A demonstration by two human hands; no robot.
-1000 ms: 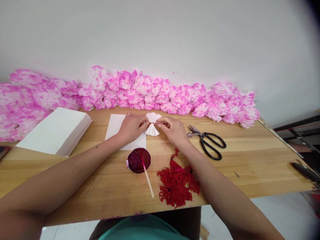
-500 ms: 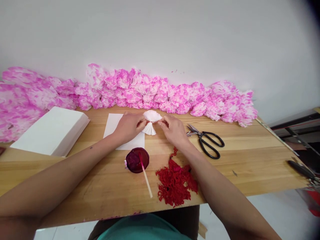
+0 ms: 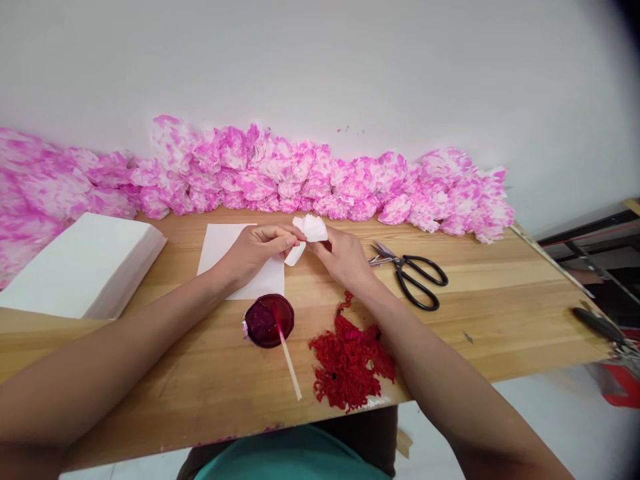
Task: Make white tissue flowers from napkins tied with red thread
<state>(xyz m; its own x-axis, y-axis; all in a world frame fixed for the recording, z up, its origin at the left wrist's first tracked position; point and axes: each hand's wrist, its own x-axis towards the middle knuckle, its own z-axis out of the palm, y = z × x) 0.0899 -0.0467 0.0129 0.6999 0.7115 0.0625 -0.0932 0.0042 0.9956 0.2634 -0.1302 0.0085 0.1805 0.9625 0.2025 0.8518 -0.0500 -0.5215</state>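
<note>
Above the middle of the table, a pleated white paper fans out between my hands, gathered at its middle. My right hand is closed around its right side, with the fingertips partly hidden. My left hand pinches at the gathered middle from the left; whether red yarn is also between the fingers cannot be made out. Under my left hand lies a flat white sheet. Nearer my body stand a bowl of dark red-purple liquid with a stick in it, and a tangle of red yarn pieces.
Black-handled scissors lie right of my right hand. A thick stack of white paper is at the left. Pink-and-white paper flowers line the wall. Another black-handled tool lies at the table's right end.
The pleated paper has turned and its fan shape has shifted. My hands have come closer together, the left moving onto the paper's middle; the red yarn stretched across it no longer shows.
</note>
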